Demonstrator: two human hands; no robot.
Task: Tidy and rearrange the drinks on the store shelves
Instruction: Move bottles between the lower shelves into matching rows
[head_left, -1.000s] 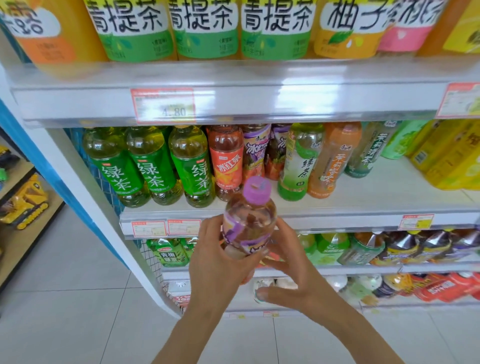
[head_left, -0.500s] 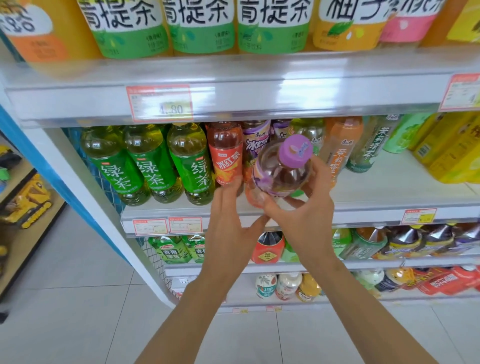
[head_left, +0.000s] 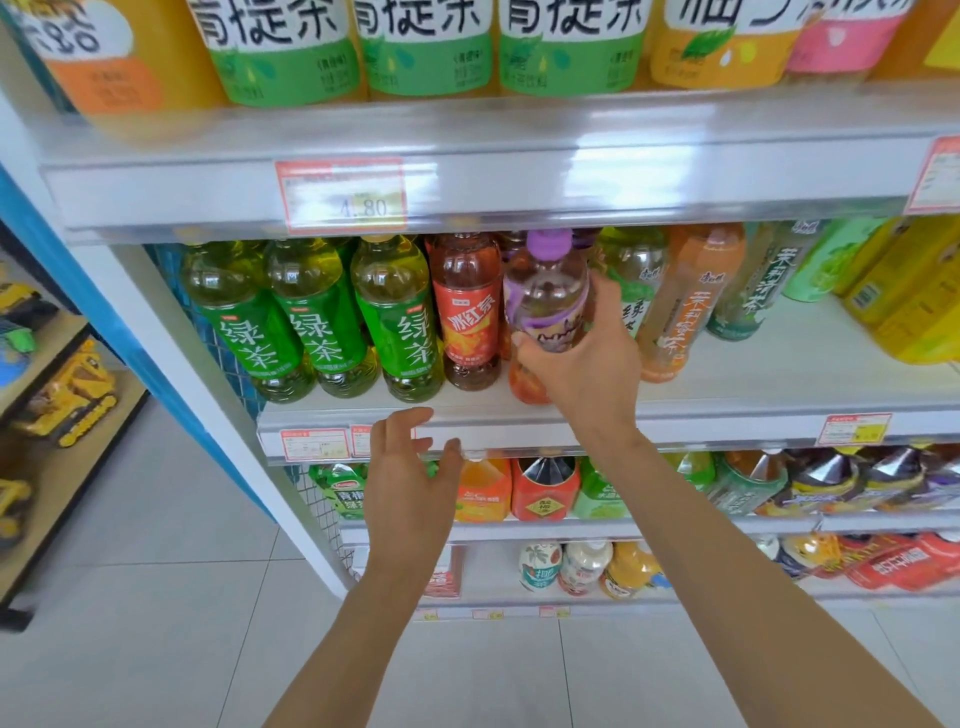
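Shelf (head_left: 779, 374) now under purple-capped bottle (head_left: 545, 296), right hand (head_left: 587, 364) fingers gripping; left hand (head_left: 410, 467) let go, fingers loose

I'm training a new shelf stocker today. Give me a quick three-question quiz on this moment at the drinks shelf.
1. True or false: the left hand grips the purple-capped bottle.
2. The purple-capped bottle stands directly right of which drink? A) red-labelled iced tea bottle B) orange-labelled bottle C) yellow cartons
3. Fill in: the price tag on the shelf edge above the green tea bottles reads ____.

Key: 1 false, the right hand holds it while the left is open by the shelf edge; 2 A; 3 4.80.
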